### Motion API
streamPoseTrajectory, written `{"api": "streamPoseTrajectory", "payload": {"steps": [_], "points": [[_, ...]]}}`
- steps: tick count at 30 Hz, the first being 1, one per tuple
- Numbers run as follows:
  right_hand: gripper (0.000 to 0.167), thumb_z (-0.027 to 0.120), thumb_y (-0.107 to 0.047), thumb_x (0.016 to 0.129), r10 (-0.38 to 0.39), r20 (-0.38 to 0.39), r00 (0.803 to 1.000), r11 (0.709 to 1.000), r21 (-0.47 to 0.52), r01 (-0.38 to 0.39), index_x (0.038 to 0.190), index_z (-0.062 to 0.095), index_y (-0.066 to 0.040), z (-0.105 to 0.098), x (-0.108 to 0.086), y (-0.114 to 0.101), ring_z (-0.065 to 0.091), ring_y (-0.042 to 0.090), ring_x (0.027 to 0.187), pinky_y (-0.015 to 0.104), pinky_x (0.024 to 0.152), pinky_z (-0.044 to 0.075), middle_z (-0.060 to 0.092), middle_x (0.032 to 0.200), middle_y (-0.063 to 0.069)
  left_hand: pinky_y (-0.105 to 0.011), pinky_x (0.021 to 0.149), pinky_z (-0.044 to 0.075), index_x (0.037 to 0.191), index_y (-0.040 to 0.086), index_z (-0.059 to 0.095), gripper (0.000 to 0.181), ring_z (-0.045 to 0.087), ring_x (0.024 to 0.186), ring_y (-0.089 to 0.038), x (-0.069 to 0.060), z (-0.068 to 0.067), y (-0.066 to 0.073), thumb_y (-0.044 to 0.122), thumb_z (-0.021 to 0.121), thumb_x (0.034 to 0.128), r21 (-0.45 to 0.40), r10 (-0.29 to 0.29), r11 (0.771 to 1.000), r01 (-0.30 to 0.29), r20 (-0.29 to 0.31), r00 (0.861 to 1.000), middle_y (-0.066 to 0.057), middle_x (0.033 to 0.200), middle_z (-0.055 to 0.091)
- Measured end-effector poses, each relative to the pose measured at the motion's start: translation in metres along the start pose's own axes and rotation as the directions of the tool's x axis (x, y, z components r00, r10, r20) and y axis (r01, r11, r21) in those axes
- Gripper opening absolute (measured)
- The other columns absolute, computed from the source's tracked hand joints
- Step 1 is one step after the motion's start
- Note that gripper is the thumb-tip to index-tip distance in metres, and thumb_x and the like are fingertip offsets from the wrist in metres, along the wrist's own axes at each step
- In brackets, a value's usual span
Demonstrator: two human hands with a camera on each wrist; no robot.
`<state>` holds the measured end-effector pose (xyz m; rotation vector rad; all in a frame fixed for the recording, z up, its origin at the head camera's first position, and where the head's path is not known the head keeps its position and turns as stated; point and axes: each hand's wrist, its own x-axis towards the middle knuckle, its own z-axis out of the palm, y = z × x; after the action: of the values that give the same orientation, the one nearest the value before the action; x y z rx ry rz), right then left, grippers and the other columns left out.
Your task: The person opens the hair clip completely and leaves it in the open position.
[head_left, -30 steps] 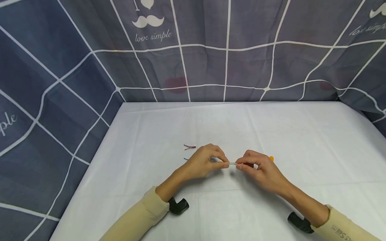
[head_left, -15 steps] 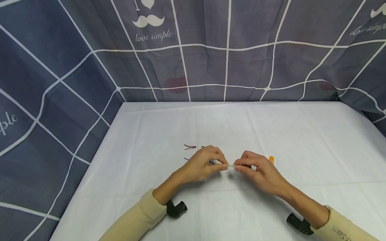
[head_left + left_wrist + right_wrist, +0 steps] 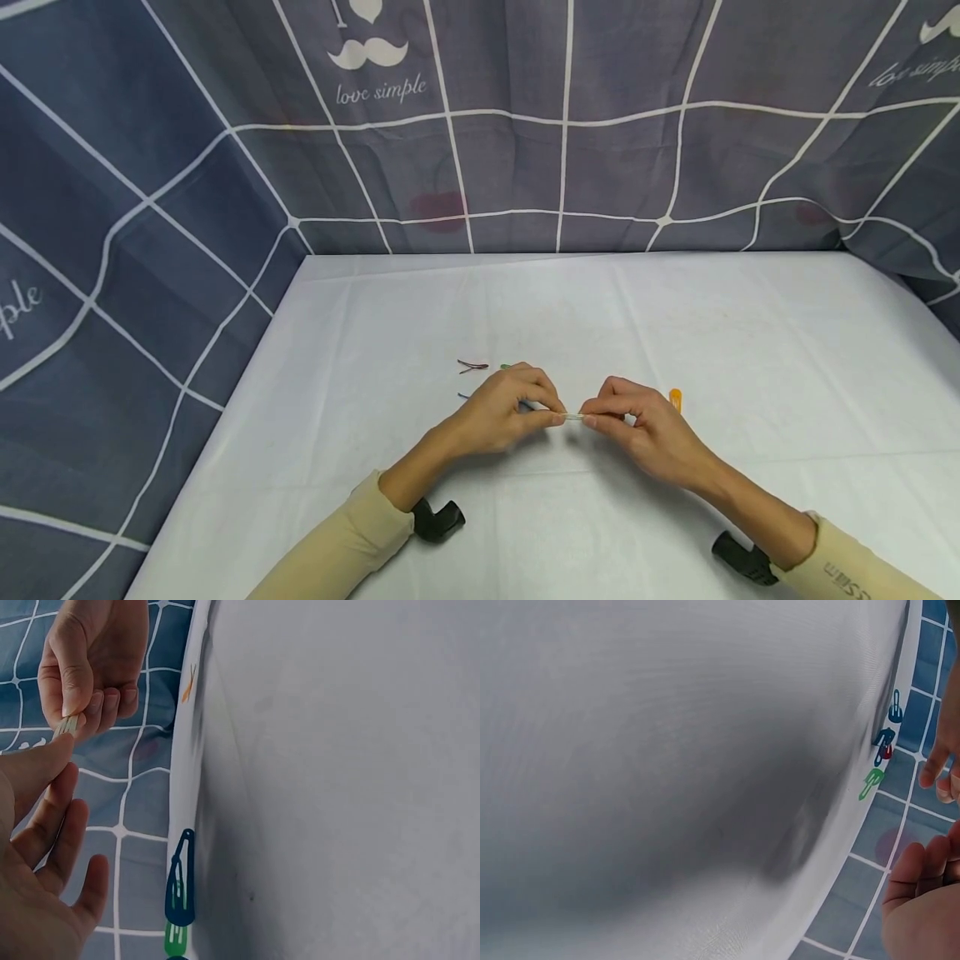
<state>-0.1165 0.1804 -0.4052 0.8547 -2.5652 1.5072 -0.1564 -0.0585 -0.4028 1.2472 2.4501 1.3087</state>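
A small pale snap hair clip (image 3: 573,416) is stretched level between both hands above the white table. At its left end the thumb and index finger of my left hand (image 3: 506,412) pinch it, the other fingers loosely bent. On the opposite end my right hand (image 3: 648,429) pinches it between thumb and forefinger. In the left wrist view the pale clip (image 3: 66,726) shows narrow slats between the fingertips. Most of it is covered by fingers. The right wrist view cuts off at the fingers of the right hand (image 3: 922,892), so the clip is hidden there.
Behind the left hand lie a dark red clip (image 3: 474,366), a green clip (image 3: 506,365) and a partly covered blue clip (image 3: 463,396). An orange clip (image 3: 676,398) lies behind the right hand. Patterned grey-blue cloth (image 3: 510,167) hangs around the white table (image 3: 375,317).
Both hands have shifted slightly toward the person, and the gap between them has narrowed a little. The green clip and more of the orange clip have come into view. The pinch stays.
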Motion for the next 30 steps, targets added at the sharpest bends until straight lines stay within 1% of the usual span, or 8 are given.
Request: {"api": "streamPoseTrajectory", "payload": {"steps": [4, 7, 11, 15, 17, 22, 27, 30], "points": [[0.013, 0.072, -0.006, 0.090, 0.031, -0.023, 0.999, 0.999, -0.022, -0.032, 0.094, 0.077, -0.017, 0.002, 0.000, -0.001, 0.050, 0.010, 0.070, 0.027, 0.061, 0.041, 0.057, 0.078, -0.010, -0.033, 0.080, 0.048, 0.091, 0.013, 0.079, 0.005, 0.055, 0.092, -0.009, 0.000, 0.000, 0.000, 0.014, 0.075, 0.0888, 0.022, -0.043, 0.999, 0.044, -0.030, 0.999, 0.012, 0.089, 0.064], [0.012, 0.073, -0.009, 0.089, 0.056, -0.041, 0.998, 0.998, -0.039, -0.057, 0.096, 0.075, -0.019, 0.004, 0.001, -0.001, 0.052, 0.010, 0.071, 0.028, 0.062, 0.041, 0.057, 0.078, -0.010, -0.030, 0.081, 0.048, 0.092, 0.015, 0.079, 0.005, 0.055, 0.093, -0.007, -0.001, 0.001, 0.000, 0.016, 0.075, 0.0890, 0.062, -0.071, 0.995, 0.074, -0.057, 0.996, 0.013, 0.089, 0.064], [0.015, 0.076, -0.009, 0.087, 0.070, -0.078, 0.994, 0.996, -0.058, -0.075, 0.099, 0.074, -0.016, 0.007, 0.001, 0.000, 0.053, 0.010, 0.072, 0.027, 0.064, 0.043, 0.055, 0.078, -0.009, -0.026, 0.084, 0.045, 0.092, 0.017, 0.079, 0.005, 0.055, 0.096, -0.007, 0.000, 0.001, -0.002, 0.017, 0.075, 0.0890, 0.111, -0.075, 0.990, 0.084, -0.086, 0.993, 0.013, 0.090, 0.065], [0.019, 0.078, -0.006, 0.084, 0.074, -0.123, 0.990, 0.993, -0.079, -0.085, 0.100, 0.073, -0.015, 0.009, 0.002, 0.003, 0.051, 0.011, 0.072, 0.026, 0.063, 0.043, 0.054, 0.079, -0.007, -0.026, 0.085, 0.045, 0.092, 0.018, 0.079, 0.006, 0.055, 0.097, -0.009, 0.001, 0.001, -0.003, 0.017, 0.075, 0.0890, 0.132, -0.080, 0.987, 0.094, -0.104, 0.991, 0.012, 0.091, 0.064], [0.020, 0.078, -0.006, 0.083, 0.078, -0.137, 0.987, 0.992, -0.091, -0.091, 0.100, 0.073, -0.014, 0.010, 0.002, 0.004, 0.051, 0.011, 0.071, 0.025, 0.063, 0.043, 0.054, 0.079, -0.007, -0.026, 0.084, 0.045, 0.092, 0.019, 0.079, 0.006, 0.055, 0.098, -0.009, 0.001, 0.001, -0.004, 0.017, 0.075, 0.0890, 0.136, -0.093, 0.985, 0.107, -0.107, 0.990, 0.012, 0.092, 0.064], [0.019, 0.079, -0.005, 0.082, 0.084, -0.149, 0.985, 0.987, -0.123, -0.103, 0.099, 0.074, -0.010, 0.012, 0.005, 0.007, 0.051, 0.010, 0.069, 0.023, 0.062, 0.042, 0.054, 0.080, -0.008, -0.026, 0.081, 0.046, 0.092, 0.019, 0.079, 0.005, 0.054, 0.098, -0.009, 0.004, 0.001, -0.005, 0.018, 0.075, 0.0889, 0.138, -0.135, 0.979, 0.150, -0.115, 0.984, 0.011, 0.095, 0.064], [0.017, 0.078, -0.005, 0.083, 0.097, -0.152, 0.984, 0.982, -0.149, -0.119, 0.099, 0.075, -0.009, 0.014, 0.012, 0.009, 0.050, 0.010, 0.068, 0.023, 0.060, 0.041, 0.055, 0.079, -0.009, -0.027, 0.081, 0.046, 0.092, 0.018, 0.079, 0.005, 0.054, 0.098, -0.011, 0.007, 0.000, -0.009, 0.019, 0.076, 0.0885, 0.153, -0.170, 0.970, 0.190, -0.135, 0.976, 0.011, 0.096, 0.065], [0.016, 0.077, -0.006, 0.083, 0.103, -0.148, 0.984, 0.979, -0.160, -0.126, 0.099, 0.075, -0.009, 0.014, 0.016, 0.012, 0.049, 0.011, 0.067, 0.023, 0.060, 0.041, 0.054, 0.079, -0.008, -0.029, 0.082, 0.046, 0.092, 0.017, 0.079, 0.005, 0.055, 0.098, -0.013, 0.010, -0.001, -0.012, 0.018, 0.076, 0.0883, 0.170, -0.180, 0.964, 0.203, -0.141, 0.973, 0.008, 0.096, 0.066]]}}
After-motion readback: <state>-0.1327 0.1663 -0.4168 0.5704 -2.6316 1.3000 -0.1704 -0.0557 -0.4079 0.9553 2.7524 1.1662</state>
